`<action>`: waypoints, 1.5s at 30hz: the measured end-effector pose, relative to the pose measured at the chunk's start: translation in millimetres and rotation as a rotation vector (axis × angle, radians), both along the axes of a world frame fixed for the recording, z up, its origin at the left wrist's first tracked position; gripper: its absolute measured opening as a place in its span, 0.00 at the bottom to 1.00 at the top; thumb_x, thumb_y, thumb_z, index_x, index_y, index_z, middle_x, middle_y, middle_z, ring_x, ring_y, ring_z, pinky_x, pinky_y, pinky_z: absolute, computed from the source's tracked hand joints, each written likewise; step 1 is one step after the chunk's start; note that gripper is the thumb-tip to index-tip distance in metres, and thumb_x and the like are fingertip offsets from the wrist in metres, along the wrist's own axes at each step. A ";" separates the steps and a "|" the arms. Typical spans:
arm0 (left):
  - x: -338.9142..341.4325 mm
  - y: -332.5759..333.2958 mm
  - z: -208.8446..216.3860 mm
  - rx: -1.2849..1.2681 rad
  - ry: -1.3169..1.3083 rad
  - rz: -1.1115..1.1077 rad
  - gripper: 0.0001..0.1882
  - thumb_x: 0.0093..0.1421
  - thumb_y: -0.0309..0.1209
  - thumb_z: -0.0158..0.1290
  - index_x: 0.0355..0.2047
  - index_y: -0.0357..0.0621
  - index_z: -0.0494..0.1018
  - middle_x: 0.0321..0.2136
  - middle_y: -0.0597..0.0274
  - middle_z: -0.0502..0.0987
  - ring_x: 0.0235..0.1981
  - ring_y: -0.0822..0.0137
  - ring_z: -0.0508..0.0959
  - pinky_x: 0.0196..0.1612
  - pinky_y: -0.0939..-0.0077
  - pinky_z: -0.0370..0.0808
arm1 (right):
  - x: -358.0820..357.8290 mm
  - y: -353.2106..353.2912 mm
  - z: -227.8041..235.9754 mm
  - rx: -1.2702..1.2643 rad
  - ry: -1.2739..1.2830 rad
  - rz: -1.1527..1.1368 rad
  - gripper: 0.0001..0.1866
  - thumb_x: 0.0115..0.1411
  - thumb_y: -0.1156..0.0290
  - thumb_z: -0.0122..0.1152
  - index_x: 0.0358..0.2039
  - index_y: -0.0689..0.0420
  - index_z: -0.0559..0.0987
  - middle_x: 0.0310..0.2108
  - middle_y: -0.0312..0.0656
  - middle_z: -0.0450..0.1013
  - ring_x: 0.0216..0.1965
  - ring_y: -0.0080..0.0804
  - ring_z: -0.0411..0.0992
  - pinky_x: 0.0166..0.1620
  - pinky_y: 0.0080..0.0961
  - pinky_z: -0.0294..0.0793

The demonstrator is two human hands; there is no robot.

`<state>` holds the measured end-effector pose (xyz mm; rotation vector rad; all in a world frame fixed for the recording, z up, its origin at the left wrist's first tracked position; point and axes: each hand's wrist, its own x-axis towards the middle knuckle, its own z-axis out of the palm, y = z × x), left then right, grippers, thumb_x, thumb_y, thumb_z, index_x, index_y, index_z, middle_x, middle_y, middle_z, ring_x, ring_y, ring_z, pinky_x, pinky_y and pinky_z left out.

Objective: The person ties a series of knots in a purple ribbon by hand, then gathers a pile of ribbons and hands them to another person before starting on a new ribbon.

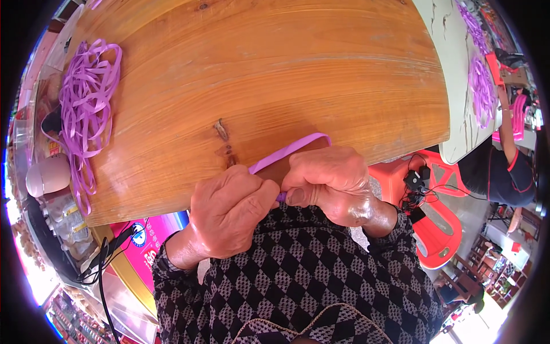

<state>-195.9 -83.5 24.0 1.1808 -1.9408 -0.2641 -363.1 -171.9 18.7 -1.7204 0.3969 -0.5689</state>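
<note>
A purple ribbon runs in a loop between my two hands, just above the near edge of the wooden table. My left hand is closed on one part of it, fingers curled inward. My right hand pinches it close by, thumb pressed against the fingers. Between the two hands a short darker purple piece shows, tightly bunched; whether it is a knot or a fold I cannot tell. The fingertips are partly hidden behind the knuckles.
A heap of purple ribbon lies at the table's left edge, beside a pale pink rounded object. More ribbon rests on a white marbled table at right. A red plastic stool holds black cables. Another person is at far right.
</note>
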 end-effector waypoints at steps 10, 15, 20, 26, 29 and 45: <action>-10.7 0.4 -7.9 0.007 -0.020 0.110 0.20 0.31 0.23 0.54 0.31 0.32 0.71 0.21 0.59 0.66 0.17 0.63 0.67 0.15 0.74 0.60 | -0.9 8.7 0.2 0.297 0.036 -0.108 0.04 0.48 0.77 0.62 0.23 0.63 0.75 0.15 0.37 0.67 0.16 0.24 0.66 0.20 0.20 0.63; -9.3 -2.6 -3.3 0.048 -0.060 0.178 0.14 0.39 0.21 0.57 0.30 0.35 0.72 0.20 0.60 0.68 0.18 0.63 0.69 0.17 0.74 0.62 | 1.7 4.4 1.5 0.125 0.057 -0.133 0.05 0.47 0.78 0.63 0.23 0.62 0.75 0.17 0.38 0.69 0.19 0.25 0.67 0.23 0.20 0.64; -8.3 -5.5 5.3 0.200 0.243 0.152 0.10 0.45 0.24 0.58 0.31 0.37 0.73 0.19 0.59 0.71 0.18 0.63 0.71 0.19 0.74 0.65 | -0.5 3.0 4.4 -0.096 -0.016 -0.171 0.07 0.47 0.73 0.64 0.23 0.61 0.74 0.17 0.37 0.69 0.19 0.24 0.66 0.23 0.21 0.63; -9.4 -2.3 6.2 0.192 0.269 0.155 0.11 0.46 0.23 0.58 0.31 0.37 0.73 0.19 0.58 0.72 0.18 0.63 0.72 0.19 0.76 0.66 | -2.0 5.4 8.8 -0.026 -0.038 -0.175 0.08 0.50 0.71 0.62 0.25 0.62 0.74 0.17 0.37 0.69 0.18 0.23 0.66 0.22 0.19 0.63; -11.8 0.4 7.1 0.154 0.208 0.199 0.11 0.46 0.22 0.58 0.32 0.36 0.73 0.20 0.58 0.72 0.17 0.63 0.72 0.17 0.76 0.66 | -0.3 7.3 9.7 0.000 -0.037 -0.171 0.07 0.52 0.72 0.60 0.27 0.63 0.74 0.18 0.38 0.70 0.19 0.24 0.68 0.22 0.18 0.65; -20.6 9.4 -4.0 -0.019 0.012 0.303 0.13 0.43 0.18 0.56 0.33 0.33 0.72 0.21 0.57 0.71 0.18 0.63 0.72 0.16 0.77 0.66 | -1.7 16.0 4.3 0.003 -0.046 -0.161 0.04 0.53 0.78 0.58 0.29 0.64 0.73 0.20 0.41 0.70 0.18 0.28 0.67 0.22 0.21 0.64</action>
